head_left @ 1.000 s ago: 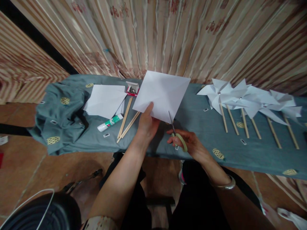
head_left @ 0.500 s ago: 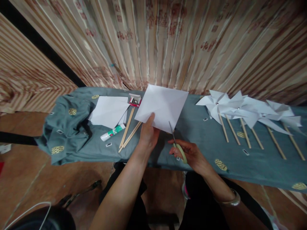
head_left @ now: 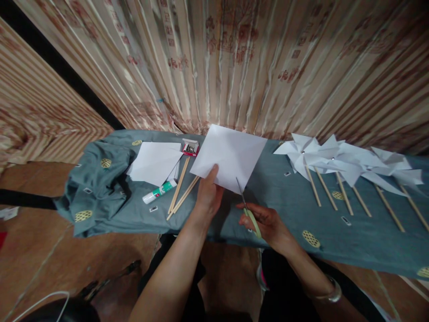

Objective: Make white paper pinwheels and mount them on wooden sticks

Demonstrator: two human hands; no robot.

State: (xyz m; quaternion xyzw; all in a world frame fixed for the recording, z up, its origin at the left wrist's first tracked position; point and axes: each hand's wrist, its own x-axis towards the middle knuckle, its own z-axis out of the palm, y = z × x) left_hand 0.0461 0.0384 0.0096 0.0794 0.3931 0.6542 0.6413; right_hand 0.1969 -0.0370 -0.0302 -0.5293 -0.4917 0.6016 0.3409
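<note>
A square sheet of white paper (head_left: 231, 152) is held above the table by my left hand (head_left: 209, 192), thumb on top and fingers underneath. My right hand (head_left: 263, 221) grips a pair of scissors (head_left: 252, 219) with pale green handles. The scissor blades lie at the paper's near right corner, and one blade shows over the sheet. Whether the blades are apart is hard to see. Nearest to my left hand on the cloth are thin wooden sticks (head_left: 183, 197).
Left of the sticks lie a glue stick (head_left: 160, 191) and a stack of white paper (head_left: 156, 161). An open red box (head_left: 190, 147) of small metal pins stands behind. Several paper pinwheels (head_left: 310, 150) on sticks lie at right on the grey-green tablecloth (head_left: 268, 179).
The whole scene sits slightly lower in view, as the camera has tilted. The scissor handles look closer together. Both hands keep their holds on the paper and scissors.
</note>
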